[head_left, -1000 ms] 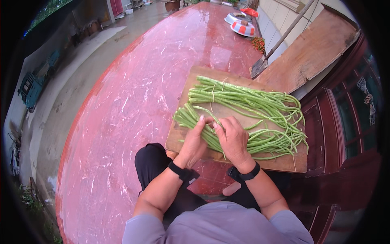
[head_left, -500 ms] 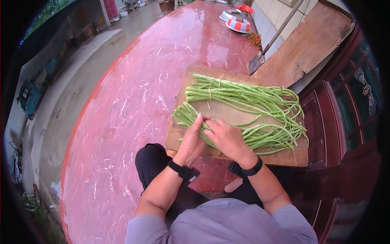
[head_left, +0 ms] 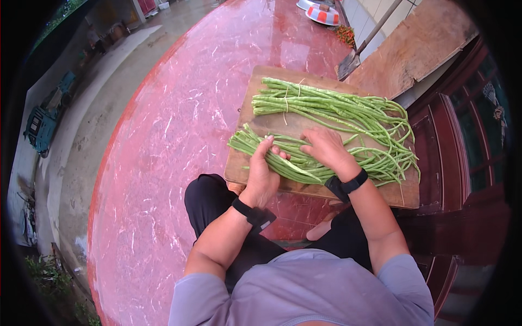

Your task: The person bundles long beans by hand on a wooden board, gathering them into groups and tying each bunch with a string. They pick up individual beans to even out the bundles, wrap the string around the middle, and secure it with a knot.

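Observation:
A loose bundle of long green beans lies across the near part of a wooden board. My left hand is wrapped round it near its cut left end, thumb on top. Over the middle of these beans is my right hand, fingers bent and thumb apart, with nothing visible in its grasp. Its fingertips are partly hidden. Behind, on the far side of the board, rests a second bundle of long beans, bound near its left end by a thin pale tie. The right-hand tips of both bundles tangle together.
The board stands low above a shiny red floor, in front of my knees. A dark red door borders the right side. Beyond the board are a shovel, a leaning wooden panel and a red-and-white lidded basin.
My right hand has moved right along the beans, away from my left hand. My left hand keeps its hold on the bundle. The whole view has shifted slightly.

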The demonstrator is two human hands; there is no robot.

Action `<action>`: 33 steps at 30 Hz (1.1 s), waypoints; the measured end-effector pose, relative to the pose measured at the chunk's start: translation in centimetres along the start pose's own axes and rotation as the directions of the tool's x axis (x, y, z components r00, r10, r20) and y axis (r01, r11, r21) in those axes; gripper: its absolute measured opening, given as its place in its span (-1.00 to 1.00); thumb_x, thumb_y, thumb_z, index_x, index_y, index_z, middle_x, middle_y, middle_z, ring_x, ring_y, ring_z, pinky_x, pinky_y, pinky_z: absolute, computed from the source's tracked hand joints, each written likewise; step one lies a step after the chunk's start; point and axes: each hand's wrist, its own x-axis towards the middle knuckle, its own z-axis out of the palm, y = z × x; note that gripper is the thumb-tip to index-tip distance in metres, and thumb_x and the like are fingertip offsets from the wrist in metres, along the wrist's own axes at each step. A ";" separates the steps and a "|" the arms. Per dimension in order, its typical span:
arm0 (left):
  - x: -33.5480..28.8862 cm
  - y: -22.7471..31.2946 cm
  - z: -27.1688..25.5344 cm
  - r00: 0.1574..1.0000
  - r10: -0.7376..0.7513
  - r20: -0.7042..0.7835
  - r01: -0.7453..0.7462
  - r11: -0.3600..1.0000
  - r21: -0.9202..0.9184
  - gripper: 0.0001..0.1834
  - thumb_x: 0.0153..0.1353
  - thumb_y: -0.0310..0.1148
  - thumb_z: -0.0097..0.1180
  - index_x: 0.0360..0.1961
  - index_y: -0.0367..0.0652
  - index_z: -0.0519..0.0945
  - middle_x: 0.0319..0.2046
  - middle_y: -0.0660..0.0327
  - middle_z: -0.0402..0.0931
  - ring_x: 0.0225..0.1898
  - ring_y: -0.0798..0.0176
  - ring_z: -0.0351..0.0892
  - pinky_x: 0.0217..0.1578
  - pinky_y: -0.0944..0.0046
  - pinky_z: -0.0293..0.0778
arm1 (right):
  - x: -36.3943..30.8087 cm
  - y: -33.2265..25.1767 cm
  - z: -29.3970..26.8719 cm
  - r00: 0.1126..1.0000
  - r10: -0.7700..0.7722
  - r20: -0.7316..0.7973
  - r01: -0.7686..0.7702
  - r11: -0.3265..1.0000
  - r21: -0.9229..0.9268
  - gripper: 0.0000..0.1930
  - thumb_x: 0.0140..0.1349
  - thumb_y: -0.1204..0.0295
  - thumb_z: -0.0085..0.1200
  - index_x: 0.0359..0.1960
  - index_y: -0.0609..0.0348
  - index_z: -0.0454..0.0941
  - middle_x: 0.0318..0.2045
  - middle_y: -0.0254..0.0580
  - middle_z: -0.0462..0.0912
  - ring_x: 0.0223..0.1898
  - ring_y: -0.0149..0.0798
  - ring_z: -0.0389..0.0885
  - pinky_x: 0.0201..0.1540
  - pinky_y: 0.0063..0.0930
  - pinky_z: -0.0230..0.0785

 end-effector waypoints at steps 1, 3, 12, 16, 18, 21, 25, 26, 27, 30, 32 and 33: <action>0.1 0.0 -0.1 1.000 -0.001 -0.002 0.001 1.000 0.000 -0.80 0.24 -0.28 0.12 -0.46 -0.05 0.40 -0.62 0.37 0.35 -0.53 0.35 0.39 -0.22 0.21 0.43 | 0.2 0.1 0.0 1.000 0.001 0.002 -0.001 1.000 0.001 -0.75 0.02 0.26 0.21 -0.31 0.10 0.57 -0.31 -0.09 0.59 -0.18 0.02 0.53 -0.12 -0.14 0.36; 0.2 -0.2 -0.2 1.000 -0.014 -0.016 0.014 1.000 -0.016 -0.80 0.23 -0.29 0.13 -0.47 -0.06 0.40 -0.61 0.36 0.37 -0.54 0.34 0.39 -0.22 0.20 0.43 | 0.4 0.3 0.0 0.992 0.086 0.094 -0.093 0.993 0.072 -0.76 0.02 0.27 0.18 -0.32 0.10 0.56 -0.34 -0.06 0.59 -0.19 0.04 0.55 -0.16 -0.13 0.36; 1.0 0.6 -0.2 0.999 -0.015 -0.042 0.014 1.000 -0.022 -0.82 0.22 -0.31 0.19 -0.24 -0.09 0.47 -0.41 0.27 0.55 -0.45 0.34 0.50 -0.23 0.25 0.50 | 0.4 -0.6 -1.5 0.953 0.257 -0.160 -0.186 0.913 0.362 -0.79 0.16 0.25 0.08 -0.29 0.10 0.49 -0.39 -0.07 0.61 -0.29 0.00 0.58 -0.26 -0.17 0.35; 1.6 0.6 -0.5 0.999 -0.033 0.029 0.033 0.999 -0.015 -0.79 0.24 -0.29 0.16 -0.20 -0.13 0.47 -0.20 0.15 0.57 -0.40 0.32 0.51 -0.24 0.26 0.52 | 0.2 -1.7 -1.8 0.947 0.150 -0.284 0.006 0.876 0.482 -0.80 0.21 0.33 0.06 -0.27 0.21 0.48 -0.43 -0.04 0.58 -0.36 -0.03 0.55 -0.28 -0.27 0.35; 1.5 0.6 -1.2 1.000 -0.011 0.023 0.011 1.000 0.017 -0.74 0.28 -0.24 0.11 -0.11 -0.15 0.45 -0.11 0.10 0.56 -0.37 0.31 0.51 -0.23 0.26 0.53 | -0.7 -2.9 -1.9 0.958 0.165 -0.236 -0.013 0.844 0.536 -0.83 0.20 0.41 0.08 -0.29 0.28 0.46 -0.45 -0.03 0.56 -0.40 -0.06 0.53 -0.29 -0.32 0.35; 1.1 -0.1 -1.0 0.999 -0.045 0.020 0.046 0.999 -0.021 -0.70 0.30 -0.24 0.08 -0.04 -0.17 0.43 -0.06 0.11 0.53 -0.39 0.32 0.52 -0.27 0.28 0.55 | -2.8 -2.7 -1.3 0.941 0.176 -0.289 0.014 0.833 0.553 -0.86 0.17 0.48 0.11 -0.30 0.29 0.47 -0.45 -0.03 0.55 -0.41 -0.08 0.52 -0.29 -0.34 0.36; 0.7 -0.6 -1.4 0.989 -0.025 0.147 0.035 0.997 -0.067 -0.65 0.32 -0.26 0.04 0.07 -0.15 0.38 -0.03 0.12 0.50 -0.39 0.34 0.54 -0.27 0.32 0.57 | -5.4 -3.5 -1.9 0.964 0.125 -0.233 0.010 0.864 0.504 -0.87 0.14 0.50 0.13 -0.32 0.28 0.49 -0.42 -0.03 0.57 -0.38 -0.07 0.56 -0.28 -0.33 0.37; 0.7 -0.6 -1.4 0.989 -0.027 0.143 0.034 0.998 -0.044 -0.63 0.32 -0.26 0.04 0.10 -0.14 0.37 -0.03 0.13 0.50 -0.38 0.34 0.54 -0.26 0.32 0.56 | -5.9 -3.7 -1.7 0.960 0.099 -0.263 0.040 0.879 0.475 -0.87 0.12 0.51 0.14 -0.31 0.28 0.50 -0.41 -0.03 0.57 -0.36 -0.06 0.57 -0.27 -0.32 0.37; 0.6 -0.4 -1.1 0.989 -0.018 0.144 0.024 0.999 -0.041 -0.63 0.32 -0.26 0.04 0.10 -0.14 0.37 -0.03 0.13 0.50 -0.38 0.34 0.54 -0.26 0.32 0.56 | -6.2 -3.8 -1.9 0.955 0.077 -0.287 0.062 0.894 0.444 -0.86 0.11 0.51 0.15 -0.31 0.28 0.51 -0.41 -0.03 0.57 -0.34 -0.04 0.58 -0.27 -0.31 0.38; 0.4 -0.6 -0.7 0.994 -0.026 0.108 0.027 1.000 -0.010 -0.59 0.32 -0.25 0.04 0.14 -0.13 0.35 -0.05 0.15 0.51 -0.37 0.35 0.53 -0.25 0.32 0.56 | -7.2 -4.0 -2.4 0.955 0.103 -0.279 0.041 0.884 0.466 -0.85 0.10 0.52 0.15 -0.30 0.28 0.52 -0.39 -0.02 0.58 -0.33 -0.03 0.58 -0.26 -0.30 0.38; 0.9 -0.5 -0.6 0.994 0.012 0.112 -0.021 0.996 0.082 -0.54 0.30 -0.20 0.09 0.18 -0.08 0.37 -0.10 0.22 0.52 -0.39 0.41 0.50 -0.27 0.36 0.53 | -7.0 -4.0 -2.7 0.950 0.102 -0.295 0.038 0.901 0.433 -0.85 0.09 0.53 0.16 -0.30 0.28 0.52 -0.38 -0.03 0.58 -0.32 -0.03 0.58 -0.26 -0.31 0.39; 1.0 -0.3 -0.6 0.992 0.016 0.125 -0.026 0.997 0.079 -0.55 0.30 -0.20 0.09 0.16 -0.08 0.38 -0.13 0.23 0.52 -0.38 0.42 0.49 -0.28 0.37 0.52 | -7.0 -4.2 -2.8 0.947 0.093 -0.309 0.041 0.915 0.400 -0.85 0.08 0.54 0.16 -0.30 0.28 0.52 -0.37 -0.03 0.59 -0.32 -0.03 0.59 -0.26 -0.32 0.39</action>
